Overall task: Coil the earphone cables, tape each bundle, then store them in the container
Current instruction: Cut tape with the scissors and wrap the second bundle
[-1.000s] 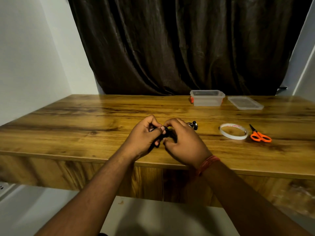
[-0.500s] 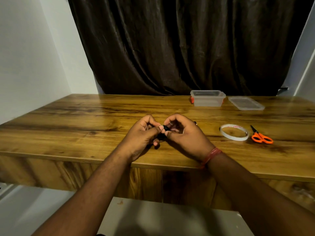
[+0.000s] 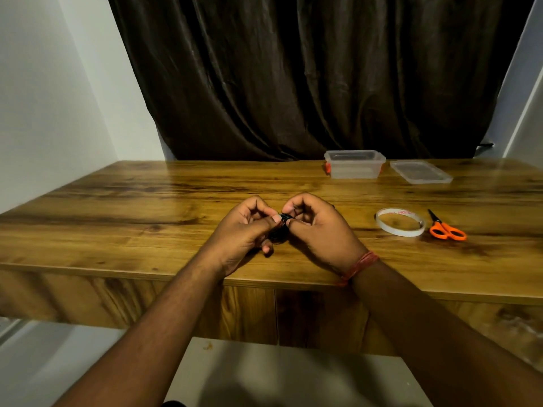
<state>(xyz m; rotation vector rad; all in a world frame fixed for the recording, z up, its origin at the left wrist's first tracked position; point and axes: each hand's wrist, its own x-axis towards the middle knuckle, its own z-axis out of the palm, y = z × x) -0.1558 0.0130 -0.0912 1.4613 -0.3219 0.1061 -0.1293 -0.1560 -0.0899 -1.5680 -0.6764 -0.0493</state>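
A small black coil of earphone cable (image 3: 279, 232) sits between my two hands, just above the wooden table (image 3: 147, 207). My left hand (image 3: 244, 230) pinches the coil with thumb and fingers from the left. My right hand (image 3: 318, 227) pinches it from the right, fingers curled over it. Most of the cable is hidden by my fingers. A white tape roll (image 3: 400, 222) lies flat to the right, with orange-handled scissors (image 3: 446, 229) beside it. The clear plastic container (image 3: 354, 164) stands open at the back of the table.
The container's clear lid (image 3: 420, 171) lies flat to the right of it. A dark curtain (image 3: 293, 77) hangs behind the table. White walls close in on the left and right.
The earbuds that showed behind my right hand a second ago are now hidden. My right hand has turned slightly and both hands sit closer around the coil.
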